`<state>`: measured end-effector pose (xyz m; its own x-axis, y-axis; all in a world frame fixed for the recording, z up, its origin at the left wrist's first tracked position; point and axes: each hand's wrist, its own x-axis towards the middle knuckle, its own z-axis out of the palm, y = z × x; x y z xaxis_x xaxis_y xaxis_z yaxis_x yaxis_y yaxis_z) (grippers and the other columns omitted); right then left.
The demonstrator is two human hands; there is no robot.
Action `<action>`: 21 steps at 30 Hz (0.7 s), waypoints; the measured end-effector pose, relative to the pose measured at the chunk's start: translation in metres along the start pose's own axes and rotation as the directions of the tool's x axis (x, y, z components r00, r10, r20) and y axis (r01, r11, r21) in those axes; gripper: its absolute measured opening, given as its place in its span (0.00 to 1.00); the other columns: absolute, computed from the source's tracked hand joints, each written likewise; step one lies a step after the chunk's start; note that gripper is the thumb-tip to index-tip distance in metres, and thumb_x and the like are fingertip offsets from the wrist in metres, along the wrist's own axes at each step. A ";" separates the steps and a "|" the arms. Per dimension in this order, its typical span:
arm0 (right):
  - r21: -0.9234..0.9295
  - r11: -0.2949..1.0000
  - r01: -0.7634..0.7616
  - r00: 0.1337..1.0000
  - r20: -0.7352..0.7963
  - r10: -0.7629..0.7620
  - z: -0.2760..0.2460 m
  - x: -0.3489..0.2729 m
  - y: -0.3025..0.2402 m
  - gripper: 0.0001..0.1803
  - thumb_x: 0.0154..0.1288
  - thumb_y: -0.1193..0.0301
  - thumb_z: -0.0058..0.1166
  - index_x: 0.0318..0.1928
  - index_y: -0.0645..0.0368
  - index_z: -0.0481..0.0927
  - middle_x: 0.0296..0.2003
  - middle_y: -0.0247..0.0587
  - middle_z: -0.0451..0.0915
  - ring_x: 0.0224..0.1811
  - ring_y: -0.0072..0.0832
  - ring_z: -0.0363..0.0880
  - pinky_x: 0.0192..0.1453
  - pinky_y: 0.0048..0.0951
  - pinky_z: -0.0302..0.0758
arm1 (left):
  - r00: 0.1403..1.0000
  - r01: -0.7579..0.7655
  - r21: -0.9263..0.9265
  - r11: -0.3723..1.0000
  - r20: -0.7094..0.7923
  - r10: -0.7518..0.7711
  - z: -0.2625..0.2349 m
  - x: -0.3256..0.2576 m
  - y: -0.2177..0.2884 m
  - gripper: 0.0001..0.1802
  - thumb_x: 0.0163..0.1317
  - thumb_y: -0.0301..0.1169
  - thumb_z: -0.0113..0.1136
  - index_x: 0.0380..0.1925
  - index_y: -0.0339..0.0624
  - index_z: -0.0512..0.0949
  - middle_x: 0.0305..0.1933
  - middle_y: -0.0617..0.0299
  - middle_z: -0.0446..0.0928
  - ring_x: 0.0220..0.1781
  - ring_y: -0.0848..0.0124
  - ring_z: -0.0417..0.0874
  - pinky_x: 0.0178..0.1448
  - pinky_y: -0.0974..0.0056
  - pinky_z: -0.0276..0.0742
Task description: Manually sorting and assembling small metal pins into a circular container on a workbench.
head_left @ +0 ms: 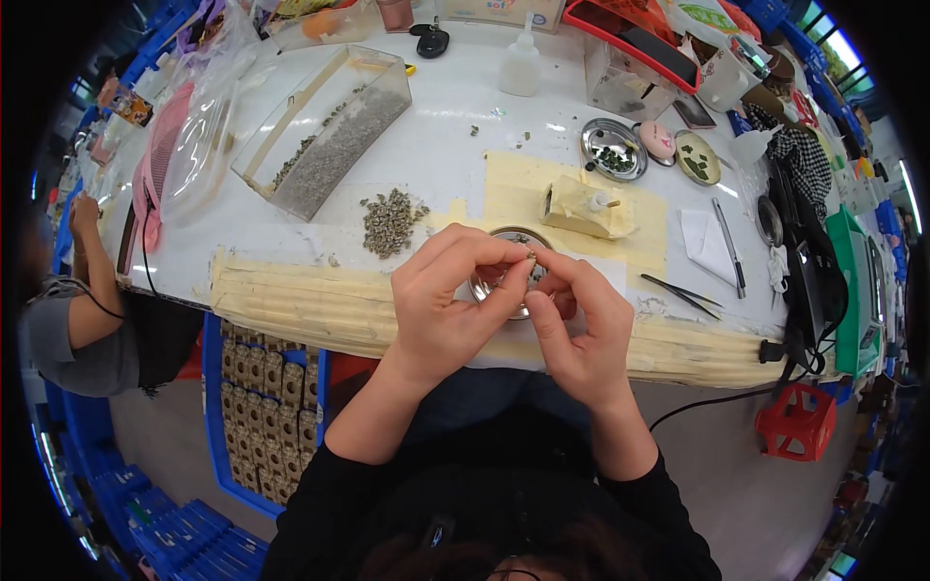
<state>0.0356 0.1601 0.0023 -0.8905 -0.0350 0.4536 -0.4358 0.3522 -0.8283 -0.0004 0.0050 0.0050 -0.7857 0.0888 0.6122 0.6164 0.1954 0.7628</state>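
While raised, hands [513,305] fingertip-to-fingertip.

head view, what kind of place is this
Likely a small-parts assembly workbench in a workshop. Both hands pinch a tiny part over a metal dish, with a pile of small grey parts, tweezers and blue crates of stock nearby.

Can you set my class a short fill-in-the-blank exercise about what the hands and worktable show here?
1. The left hand and right hand pinch a tiny part above a round metal ____.
2. The loose pile of small grey pieces lies on the ____ tabletop.
3. The tweezers lie to the ____ of the hands.

Missing words: dish; white; right
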 end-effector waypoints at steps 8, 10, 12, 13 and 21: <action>0.074 0.997 0.002 1.000 0.029 -0.004 -0.002 -0.002 0.003 0.21 0.63 0.74 0.63 0.56 0.63 0.80 0.28 0.36 0.79 0.22 0.21 0.71 0.25 0.21 0.67 | 1.000 0.001 0.008 1.000 0.016 -0.001 0.000 0.000 0.000 0.07 0.53 0.18 0.69 0.34 0.35 0.84 0.33 0.59 0.82 0.30 0.74 0.83 0.33 0.71 0.80; 0.075 0.997 -0.002 1.000 0.028 0.000 -0.004 -0.002 0.001 0.22 0.62 0.74 0.63 0.57 0.63 0.79 0.28 0.36 0.79 0.22 0.21 0.71 0.25 0.21 0.67 | 1.000 0.016 0.010 1.000 0.015 -0.016 0.000 0.000 0.001 0.07 0.53 0.18 0.69 0.33 0.35 0.84 0.33 0.59 0.82 0.30 0.74 0.83 0.33 0.72 0.80; 0.045 0.998 0.039 0.999 0.019 -0.040 -0.004 -0.001 0.000 0.24 0.61 0.75 0.64 0.58 0.62 0.79 0.28 0.36 0.80 0.23 0.21 0.72 0.26 0.21 0.68 | 0.999 0.035 0.003 0.999 -0.008 -0.035 0.002 0.000 0.002 0.07 0.52 0.17 0.69 0.32 0.35 0.84 0.30 0.61 0.81 0.28 0.75 0.81 0.33 0.71 0.75; 0.030 0.998 0.059 0.998 0.014 -0.060 -0.004 -0.001 0.000 0.24 0.60 0.76 0.64 0.59 0.62 0.79 0.28 0.36 0.80 0.23 0.21 0.72 0.26 0.21 0.68 | 0.999 0.045 -0.001 0.999 -0.020 -0.045 0.003 0.000 0.002 0.07 0.51 0.16 0.69 0.31 0.35 0.84 0.29 0.62 0.81 0.27 0.76 0.79 0.33 0.71 0.73; -0.036 0.988 0.153 0.988 0.020 -0.152 -0.005 -0.002 -0.001 0.25 0.58 0.76 0.65 0.58 0.61 0.80 0.27 0.36 0.80 0.25 0.23 0.75 0.26 0.23 0.69 | 0.999 0.032 0.020 0.999 0.008 -0.032 0.001 -0.001 -0.001 0.07 0.53 0.18 0.69 0.33 0.35 0.84 0.33 0.60 0.82 0.30 0.75 0.83 0.33 0.72 0.80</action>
<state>0.0380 0.1648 0.0039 -0.8162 -0.1070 0.5677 -0.5617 0.3766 -0.7367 -0.0004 0.0059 0.0034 -0.8055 0.0900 0.5857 0.5897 0.2179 0.7776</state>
